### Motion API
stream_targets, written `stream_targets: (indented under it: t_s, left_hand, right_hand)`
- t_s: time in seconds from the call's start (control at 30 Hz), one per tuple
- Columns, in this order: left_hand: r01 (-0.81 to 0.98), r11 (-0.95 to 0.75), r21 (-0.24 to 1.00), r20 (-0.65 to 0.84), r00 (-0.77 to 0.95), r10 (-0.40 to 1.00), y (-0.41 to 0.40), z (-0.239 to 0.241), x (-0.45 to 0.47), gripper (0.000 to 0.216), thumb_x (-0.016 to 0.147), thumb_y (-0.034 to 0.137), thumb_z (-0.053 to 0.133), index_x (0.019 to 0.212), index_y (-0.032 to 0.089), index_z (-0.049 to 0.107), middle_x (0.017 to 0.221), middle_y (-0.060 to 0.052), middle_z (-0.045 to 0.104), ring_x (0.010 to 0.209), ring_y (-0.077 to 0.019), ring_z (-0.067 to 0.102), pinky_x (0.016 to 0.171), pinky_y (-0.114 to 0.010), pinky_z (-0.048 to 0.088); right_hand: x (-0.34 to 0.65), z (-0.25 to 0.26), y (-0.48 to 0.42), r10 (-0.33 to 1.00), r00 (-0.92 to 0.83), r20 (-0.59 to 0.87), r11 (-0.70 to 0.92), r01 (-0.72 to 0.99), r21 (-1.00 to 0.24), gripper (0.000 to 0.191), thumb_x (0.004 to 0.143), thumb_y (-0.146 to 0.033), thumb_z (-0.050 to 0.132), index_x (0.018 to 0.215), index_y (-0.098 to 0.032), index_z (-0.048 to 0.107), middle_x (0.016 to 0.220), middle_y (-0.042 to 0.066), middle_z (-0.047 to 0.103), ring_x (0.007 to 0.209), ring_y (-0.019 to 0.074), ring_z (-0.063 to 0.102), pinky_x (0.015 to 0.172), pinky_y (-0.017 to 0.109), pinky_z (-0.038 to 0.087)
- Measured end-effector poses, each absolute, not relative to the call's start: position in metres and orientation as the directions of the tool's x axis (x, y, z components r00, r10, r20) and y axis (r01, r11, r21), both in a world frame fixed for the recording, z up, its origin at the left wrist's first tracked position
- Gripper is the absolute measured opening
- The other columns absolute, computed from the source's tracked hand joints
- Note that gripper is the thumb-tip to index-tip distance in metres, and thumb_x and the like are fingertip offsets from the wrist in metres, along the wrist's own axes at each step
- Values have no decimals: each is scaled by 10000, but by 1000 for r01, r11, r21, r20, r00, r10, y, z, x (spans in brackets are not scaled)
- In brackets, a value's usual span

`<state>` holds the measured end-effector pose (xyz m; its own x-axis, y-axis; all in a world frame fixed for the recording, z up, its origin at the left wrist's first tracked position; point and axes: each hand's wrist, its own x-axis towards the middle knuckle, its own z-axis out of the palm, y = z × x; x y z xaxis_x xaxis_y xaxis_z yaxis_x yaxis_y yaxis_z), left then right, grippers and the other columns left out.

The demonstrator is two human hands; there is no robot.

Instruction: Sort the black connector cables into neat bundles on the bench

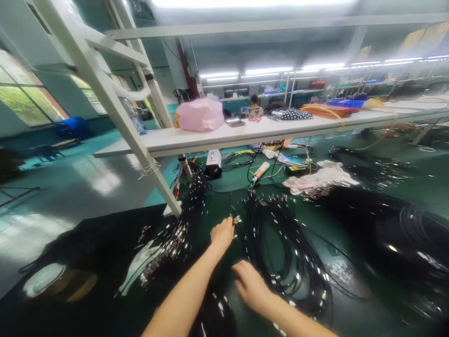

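Note:
My left hand [222, 232] reaches forward over the green work table [351, 281] and pinches a small metal connector [236, 219] at the end of a black cable. My right hand [250, 285] lies lower, its fingers curled down on the near side of a big coil of black cables [284, 252] with shiny metal ends. Whether it grips a cable is unclear. A second bundle of black cables [191, 201] with metal tips runs up the left side of the table.
A white shelf [245, 133] crosses above the table, carrying a pink bag [199, 114] and a phone. White gloves or cloth [321, 178] lie at the back. More black cable heaps [403, 229] fill the right. A slanted white frame post [115, 107] stands at left.

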<state>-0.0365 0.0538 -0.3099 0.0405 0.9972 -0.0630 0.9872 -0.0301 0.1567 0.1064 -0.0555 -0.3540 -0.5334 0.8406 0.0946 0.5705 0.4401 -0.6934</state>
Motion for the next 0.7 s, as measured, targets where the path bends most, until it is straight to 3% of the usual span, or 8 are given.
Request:
stream_targets:
  t_s: [0.13,0.23,0.3,0.37,0.47,0.53,0.6,0.7]
  left_hand:
    - [983,-136,120,-91,147,985,40,-333,-34,602,657,292,646,1215,265,423,1261,-97,458,1251,-324,253,986,-570,138]
    - [988,-120,99,1,120,993,31,-342,-28,582,712,295,583,1258,249,389,1340,-96,369,1287,-323,150,993,-583,73]
    - [980,-107,169,53,100,994,25,-341,-19,498,748,292,525,1230,226,422,1307,-84,406,1268,-304,195,1002,-528,152]
    - [947,-112,301,49,102,994,15,-338,-9,435,760,300,497,1183,206,462,1247,-76,458,1216,-270,289,983,-445,259]
    - [865,-191,464,54,188,981,-3,-337,5,430,771,332,484,1177,194,462,1210,-74,484,1151,-232,375,967,-378,315]
    - [822,-296,486,116,275,954,-15,-339,13,450,783,346,474,1206,195,437,1249,-76,454,1181,-230,351,1005,-390,278]
    - [803,-371,466,195,317,928,-23,-340,22,425,812,327,431,1213,183,432,1282,-85,423,1214,-224,318,1032,-398,244]
    - [796,-438,417,272,351,896,-27,-342,38,375,852,274,333,1186,162,461,1290,-97,418,1231,-201,307,1059,-387,205]
  right_hand:
    - [163,-395,-59,979,-203,-14,168,845,-507,505,692,-163,520,1185,-70,467,1130,194,491,1053,327,439,888,441,365]
    - [180,-409,-62,984,-160,-75,92,825,-558,466,641,-112,539,1104,-60,526,1149,212,485,1090,368,403,903,473,325]
    - [181,-405,-57,977,-164,-132,32,734,-678,361,608,-53,502,959,-77,583,1072,189,533,1067,345,432,898,451,326]
    - [183,-395,-47,964,-180,-196,-33,650,-759,278,588,-49,484,837,-111,590,875,120,597,902,280,534,802,393,396]
    - [195,-373,-33,936,-245,-255,-144,393,-908,237,644,-146,497,871,-150,562,748,32,608,678,175,566,609,285,425]
    - [207,-359,-29,919,-287,-270,-266,54,-963,240,661,-234,549,889,-159,545,800,22,613,663,140,555,587,252,407]
    - [218,-349,-30,910,-297,-288,-350,-179,-920,240,611,-269,628,799,-151,538,752,9,603,623,115,526,580,236,383]
    - [227,-341,-35,900,-287,-329,-395,-213,-894,241,563,-243,669,701,-154,493,604,-33,545,544,92,479,528,219,344]
